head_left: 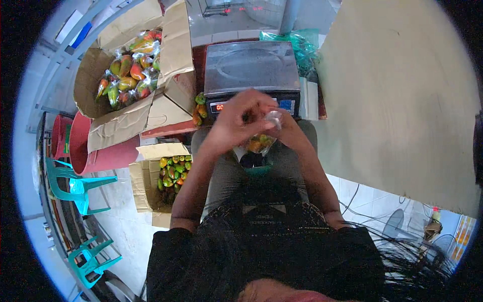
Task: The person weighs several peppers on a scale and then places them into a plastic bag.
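Grip of the left hand (240, 122) and the right hand (288, 130) is pinching the bunched neck of a clear plastic bag (259, 144); blur is hiding how the left fingers are placed. Filled with orange and green produce, the bag is hanging just below the grip, over the lap (297, 168). Just beyond the grip, a digital scale (251, 65) is showing a lit red readout (220, 107), partly covered by the left hand, and a blue keypad (287, 106) to the right. Nearer the body than the grip, printing (268, 215) is running across the black shirt (196, 261). Both forearms (196, 176) are slanting up and inward, the hands meeting above the lap. Left of the grip, loose produce (199, 108) is lying beside the scale; farther left, a cardboard carton (176, 43) is holding bagged produce (126, 73), and, lower left, another carton (142, 185) is holding unbagged pieces (173, 172). Right of the grip, a wide pale surface (397, 110) is stretching away.
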A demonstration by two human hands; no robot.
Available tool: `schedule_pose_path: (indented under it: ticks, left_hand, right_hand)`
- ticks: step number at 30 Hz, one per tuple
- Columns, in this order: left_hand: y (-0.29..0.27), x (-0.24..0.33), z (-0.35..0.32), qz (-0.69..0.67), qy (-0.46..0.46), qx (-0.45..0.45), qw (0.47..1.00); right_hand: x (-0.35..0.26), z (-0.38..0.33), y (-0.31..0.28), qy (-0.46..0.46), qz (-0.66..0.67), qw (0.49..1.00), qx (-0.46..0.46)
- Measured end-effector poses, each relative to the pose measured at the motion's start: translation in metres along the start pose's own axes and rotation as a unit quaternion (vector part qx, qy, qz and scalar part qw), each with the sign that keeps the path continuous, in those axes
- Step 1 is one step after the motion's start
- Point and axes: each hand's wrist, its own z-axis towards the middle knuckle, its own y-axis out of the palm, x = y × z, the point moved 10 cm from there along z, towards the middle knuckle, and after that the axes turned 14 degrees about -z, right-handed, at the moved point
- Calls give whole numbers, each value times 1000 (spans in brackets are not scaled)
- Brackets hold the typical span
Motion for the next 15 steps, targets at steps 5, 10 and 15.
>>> schedule_pose_path:
  ticks: [5, 10, 15]
  left_hand:
    - [14, -52, -18, -268, -7, -44, 962]
    - [60, -136, -32, -246, -144, 32, 958]
    - [56, -119, -22, -144, -87, 63, 984]
  right_hand:
    - [-32, 15, 8, -87, -21, 995, -36]
    - [-55, 19, 0, -150, -181, 972, 16]
    - [-46, 13, -28, -48, -172, 983, 53]
